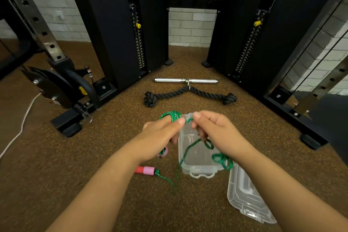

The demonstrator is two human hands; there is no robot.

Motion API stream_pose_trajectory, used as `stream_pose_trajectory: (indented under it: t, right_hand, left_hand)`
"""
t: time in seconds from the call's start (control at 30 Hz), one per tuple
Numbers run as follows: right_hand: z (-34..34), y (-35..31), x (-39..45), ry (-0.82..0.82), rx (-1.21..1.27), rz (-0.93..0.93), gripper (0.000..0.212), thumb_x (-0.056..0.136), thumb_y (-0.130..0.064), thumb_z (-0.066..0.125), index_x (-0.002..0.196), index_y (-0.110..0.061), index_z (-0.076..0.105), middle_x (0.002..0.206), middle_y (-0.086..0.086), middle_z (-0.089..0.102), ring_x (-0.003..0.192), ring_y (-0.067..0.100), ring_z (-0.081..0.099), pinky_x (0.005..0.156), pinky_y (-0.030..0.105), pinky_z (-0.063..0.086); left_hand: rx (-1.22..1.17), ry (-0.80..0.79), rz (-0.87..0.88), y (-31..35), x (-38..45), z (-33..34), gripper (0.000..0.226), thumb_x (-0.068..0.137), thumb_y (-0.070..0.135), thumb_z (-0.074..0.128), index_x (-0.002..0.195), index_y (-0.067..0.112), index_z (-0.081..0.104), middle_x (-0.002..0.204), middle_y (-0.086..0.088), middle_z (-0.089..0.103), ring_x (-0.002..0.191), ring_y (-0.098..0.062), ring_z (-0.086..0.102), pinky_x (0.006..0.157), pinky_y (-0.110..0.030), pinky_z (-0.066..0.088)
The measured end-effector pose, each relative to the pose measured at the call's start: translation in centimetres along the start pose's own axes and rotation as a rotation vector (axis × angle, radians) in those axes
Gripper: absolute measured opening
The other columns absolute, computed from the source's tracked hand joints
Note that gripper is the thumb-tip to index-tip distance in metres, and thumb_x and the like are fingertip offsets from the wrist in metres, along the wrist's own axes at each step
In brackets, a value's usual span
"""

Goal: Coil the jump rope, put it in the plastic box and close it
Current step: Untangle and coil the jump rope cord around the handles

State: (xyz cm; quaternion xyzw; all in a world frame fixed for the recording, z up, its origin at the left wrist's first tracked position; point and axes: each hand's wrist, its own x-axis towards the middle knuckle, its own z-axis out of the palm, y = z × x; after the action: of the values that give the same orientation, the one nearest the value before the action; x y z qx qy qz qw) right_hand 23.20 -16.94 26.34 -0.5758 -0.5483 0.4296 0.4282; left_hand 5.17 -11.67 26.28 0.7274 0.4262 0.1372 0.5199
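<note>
Now jump rope [171,115] coiled round left fingers [176,121], right fingers [197,117] pinching strand.

Brown speckled gym floor [116,132], rubbery looking. Sitting on it: a clear plastic box [195,156], open, with its lid [246,199] lying flat just beside the box's near right corner. A red and pink rope handle [145,170] lies on the floor left of the box. Further back, a metal bar [169,80] and a black knotted rope [190,95] lie between the feet of the black machine [113,43]. A white cord [20,128] trails along the left edge.
</note>
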Motion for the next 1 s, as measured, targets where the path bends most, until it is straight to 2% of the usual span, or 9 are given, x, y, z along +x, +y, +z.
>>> stream_pose_trajectory:
  t: [0.07,0.13,0.23,0.33,0.4,0.5,0.6,0.73,1.0]
  right_hand:
    - [-0.9,0.2,0.4,0.056,0.052,0.085,0.035,0.095,-0.038,0.045,0.068,-0.020,0.059,0.054,-0.006,0.052,0.055,0.012,0.053,0.063,0.024,0.048]
    - [-1.3,0.6,0.5,0.050,0.212,0.210,0.037,0.094,-0.040,0.046,0.068,-0.017,0.056,0.057,-0.001,0.053,0.060,0.017,0.058,0.070,0.028,0.051]
    - [-1.4,0.8,0.4,-0.056,0.476,0.380,0.037,0.094,-0.042,0.046,0.072,-0.015,0.056,0.061,0.003,0.055,0.063,0.022,0.060,0.072,0.034,0.052]
    - [-1.5,1.2,0.4,-0.147,0.606,0.399,0.043,0.097,-0.041,0.038,0.101,-0.010,0.068,0.068,0.004,0.061,0.063,0.019,0.057,0.074,0.036,0.049]
    - [-1.5,1.5,0.5,-0.185,0.646,0.368,0.042,0.098,-0.034,0.034,0.115,-0.015,0.067,0.075,0.004,0.065,0.064,0.015,0.055,0.073,0.034,0.046]
    - [-1.4,2.1,0.6,-0.199,0.614,0.356,0.039,0.098,-0.025,0.034,0.122,-0.013,0.063,0.079,0.002,0.066,0.061,0.010,0.049,0.065,0.026,0.039]
    - [-1.6,2.6,0.5,-0.178,0.553,0.325,0.031,0.096,-0.017,0.044,0.117,-0.009,0.065,0.071,-0.001,0.056,0.059,0.009,0.044,0.063,0.024,0.035]
    - [-1.7,3.1,0.7,0.012,0.411,0.322,0.022,0.093,-0.015,0.053,0.104,-0.005,0.069,0.064,-0.001,0.051,0.057,0.009,0.045,0.060,0.023,0.038]
    - [-2.1,5.6,1.0,0.229,-0.018,0.422,0.009,0.085,-0.012,0.067,0.094,-0.010,0.068,0.077,0.007,0.064,0.067,0.012,0.057,0.062,0.022,0.045]
  left_hand:
    - [-0.059,-0.063,0.007,0.4,0.0,-0.4,0.033,0.086,0.056,0.052,0.088,0.025,0.061,0.077,0.000,0.058,0.062,-0.023,0.051,0.054,-0.031,0.040]
    - [-0.079,-0.090,-0.018,0.3,0.3,-0.7,0.025,0.089,0.044,0.057,0.098,0.022,0.066,0.066,0.006,0.053,0.061,-0.019,0.048,0.053,-0.029,0.039]
    - [-0.211,-0.030,0.037,0.2,0.4,-0.6,0.022,0.094,0.034,0.052,0.094,0.021,0.070,0.051,0.015,0.041,0.051,-0.005,0.042,0.060,-0.024,0.043]
    - [-0.325,0.127,0.056,0.3,0.5,-1.4,0.027,0.096,0.033,0.046,0.093,0.016,0.066,0.047,0.012,0.036,0.049,-0.006,0.040,0.062,-0.024,0.042]
    - [-0.407,0.239,0.038,0.2,0.6,-1.9,0.029,0.097,0.034,0.043,0.090,0.015,0.063,0.045,0.011,0.035,0.050,-0.009,0.042,0.064,-0.026,0.042]
    - [-0.509,0.392,0.022,-0.4,0.9,-2.5,0.030,0.098,0.033,0.043,0.084,0.015,0.062,0.042,0.011,0.036,0.046,-0.009,0.044,0.067,-0.031,0.038]
    - [-0.545,0.481,-0.003,-0.8,1.0,-3.0,0.030,0.098,0.036,0.042,0.082,0.018,0.060,0.043,0.010,0.037,0.049,-0.010,0.045,0.068,-0.031,0.038]
    - [-0.599,0.568,0.004,-1.3,1.3,-3.8,0.030,0.098,0.037,0.042,0.082,0.019,0.059,0.041,0.010,0.036,0.048,-0.011,0.044,0.073,-0.033,0.036]
    - [-0.748,0.674,0.041,-1.7,1.1,-4.6,0.030,0.097,0.036,0.045,0.076,0.020,0.059,0.041,0.012,0.032,0.041,-0.006,0.040,0.071,-0.031,0.034]
